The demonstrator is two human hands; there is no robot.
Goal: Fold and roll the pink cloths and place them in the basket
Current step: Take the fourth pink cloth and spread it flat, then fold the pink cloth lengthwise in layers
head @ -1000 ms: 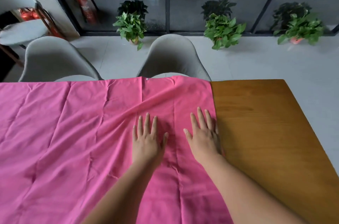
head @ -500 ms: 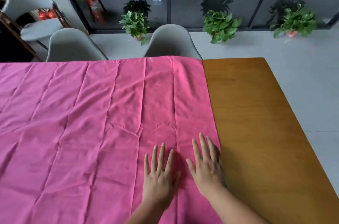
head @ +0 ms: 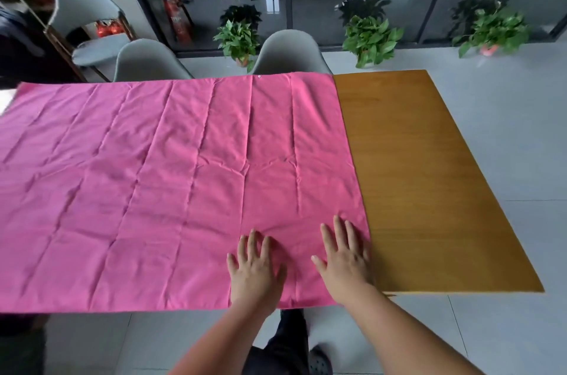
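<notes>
Pink cloth point(head: 153, 190), spread as one flat sheet over the left and middle of the wooden counter point(head: 429, 190); reaches from far edge to near edge and leaves the right end bare. Shows a grid of fold creases and a small pucker near the middle. Bears a tiny white spot at the far hem, too small to identify.

Left hand point(head: 253, 273) and right hand point(head: 345, 264), both palm-down on the near right corner of the cloth, side by side but apart. Fingers point(head: 253, 239) straight and slightly splayed, gripping nothing, pressing flat. Right hand just inside the cloth's right hem, next to the bare wood. Placed so, most likely, to smooth the fabric and pin that corner square to the counter's near edge before a first fold.

Judged an early step: no fold made yet, no roll begun. Basket nowhere in view. Probably calls next for a pinch on the right hem or its corners and a carry across toward the left. Risks dragging the loose sheet off the near edge, with the hem lying flush along it.

Beyond the counter: two grey chairs point(head: 291, 52) and potted plants point(head: 371, 37) by a glass wall.
</notes>
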